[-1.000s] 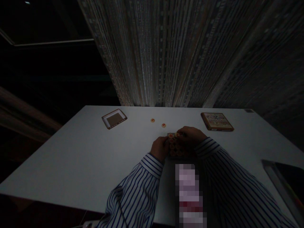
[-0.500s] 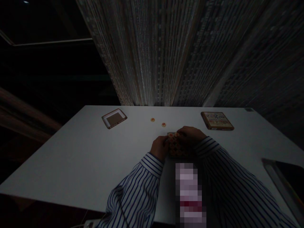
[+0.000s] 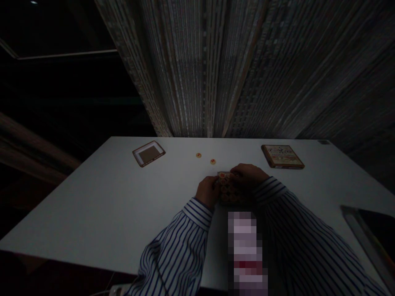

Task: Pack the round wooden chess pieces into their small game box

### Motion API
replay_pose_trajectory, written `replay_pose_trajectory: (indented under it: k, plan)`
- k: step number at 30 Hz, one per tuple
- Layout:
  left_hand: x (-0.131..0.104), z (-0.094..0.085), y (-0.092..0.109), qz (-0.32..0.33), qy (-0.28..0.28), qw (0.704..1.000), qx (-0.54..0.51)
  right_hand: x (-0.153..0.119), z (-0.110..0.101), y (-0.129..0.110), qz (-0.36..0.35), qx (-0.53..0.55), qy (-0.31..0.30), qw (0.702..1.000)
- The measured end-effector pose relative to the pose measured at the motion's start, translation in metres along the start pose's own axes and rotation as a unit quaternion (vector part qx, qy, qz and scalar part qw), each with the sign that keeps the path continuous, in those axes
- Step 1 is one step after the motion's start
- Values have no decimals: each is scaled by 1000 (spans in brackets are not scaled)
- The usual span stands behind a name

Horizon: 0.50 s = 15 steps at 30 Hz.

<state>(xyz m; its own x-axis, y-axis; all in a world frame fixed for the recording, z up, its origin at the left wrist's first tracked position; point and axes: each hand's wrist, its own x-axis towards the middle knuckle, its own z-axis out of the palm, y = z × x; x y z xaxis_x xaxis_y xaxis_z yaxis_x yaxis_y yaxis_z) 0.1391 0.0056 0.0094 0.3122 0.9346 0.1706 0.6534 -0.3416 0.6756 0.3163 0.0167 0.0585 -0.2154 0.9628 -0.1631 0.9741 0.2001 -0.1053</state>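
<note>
Rows of round wooden pieces with red marks [image 3: 226, 190] sit in a small dark tray near the middle of the white table. My left hand [image 3: 207, 190] is closed on the tray's left edge. Over the tray's far right part, my right hand [image 3: 249, 176] has its fingers bent down on a piece in the far row, partly covering it. Two loose round pieces lie beyond the tray, one [image 3: 198, 155] farther left and the other [image 3: 212, 161] closer.
An open shallow box lid [image 3: 149, 153] lies at the far left of the white table [image 3: 101, 205]. A closed printed box [image 3: 283, 156] is at the far right. At the right edge lies a dark flat object [image 3: 370, 230]. A bead curtain hangs behind.
The fingers of my right hand have shifted slightly over the far row and now cover more of the piece there. My left hand stays in place.
</note>
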Motion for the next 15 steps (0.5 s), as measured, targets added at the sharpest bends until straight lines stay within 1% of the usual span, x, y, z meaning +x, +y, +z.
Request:
replay_pose_trajectory:
  k: [6,15]
  plan:
    - [0,1,0,-5,5,1000,-7,-1,1,3,-5,2,-7,1000]
    - [1,2,-1,4,5,1000,-6,4,6,7,-32,3,-16,999]
